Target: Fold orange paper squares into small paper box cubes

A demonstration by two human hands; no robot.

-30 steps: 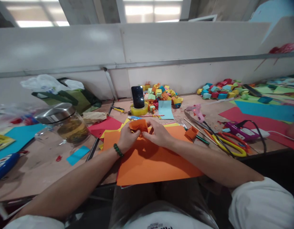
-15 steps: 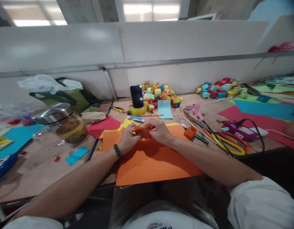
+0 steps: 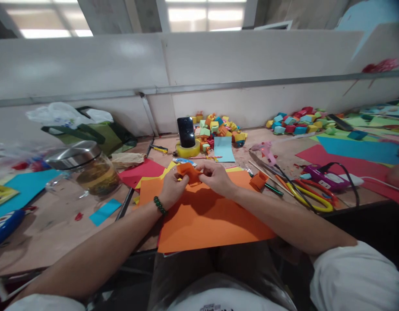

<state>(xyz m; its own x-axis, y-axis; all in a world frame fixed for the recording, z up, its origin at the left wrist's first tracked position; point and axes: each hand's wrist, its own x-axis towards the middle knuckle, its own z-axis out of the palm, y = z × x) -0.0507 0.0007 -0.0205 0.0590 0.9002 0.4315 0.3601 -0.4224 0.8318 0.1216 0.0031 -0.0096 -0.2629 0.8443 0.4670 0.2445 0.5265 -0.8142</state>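
My left hand pinches the left side of a small folded piece of orange paper, and my right hand grips its right side, so the piece is held between both sets of fingertips just above the far edge of a large flat sheet of orange card. That sheet lies on the near middle of the wooden worktable, overlapping yellow paper and a red sheet to its far left. A band of dark green beads circles my left wrist. Just to the right of my right hand sits a small folded orange paper box, apart from my fingers. Farther right lie yellow-handled scissors and a purple glue gun with a black cord. Beyond my hands, a black phone stands upright in a yellow roll of tape, with a pale blue paper rectangle beside it and a heap of small coloured paper cubes behind. To the left stands a glass jar with a steel lid, near a small blue paper strip.
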